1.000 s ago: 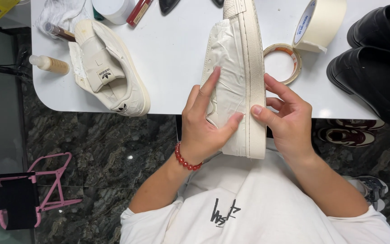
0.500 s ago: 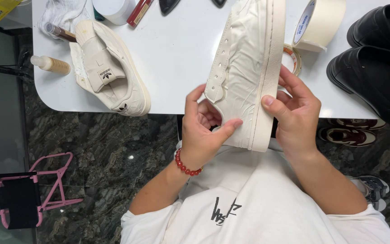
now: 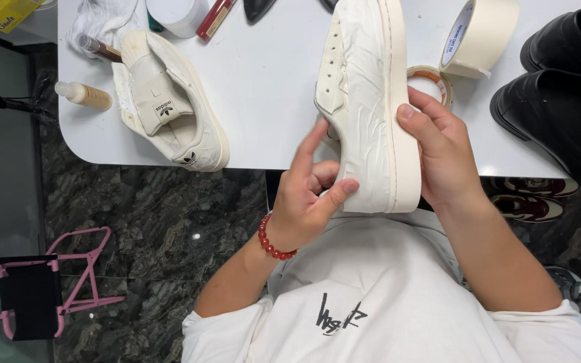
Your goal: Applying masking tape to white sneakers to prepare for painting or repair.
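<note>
Left hand pinches the taped sneaker at its heel, right hand wraps the sole, above the table edge. Tape roll at 1 o'clock (loose tape could wrinkle if the thumb drags).

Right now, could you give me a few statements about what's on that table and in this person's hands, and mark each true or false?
1. Both hands hold a cream sneaker covered in masking tape. True: the left hand grips near its heel, the right hand its sole side.
2. A second sneaker lies on the white table. True.
3. The black shoes sit at the table's left side. False: they are at the right.
4. The large tape roll is bright blue. False: it is cream.
5. The left wrist wears a red bead bracelet. True.
</note>
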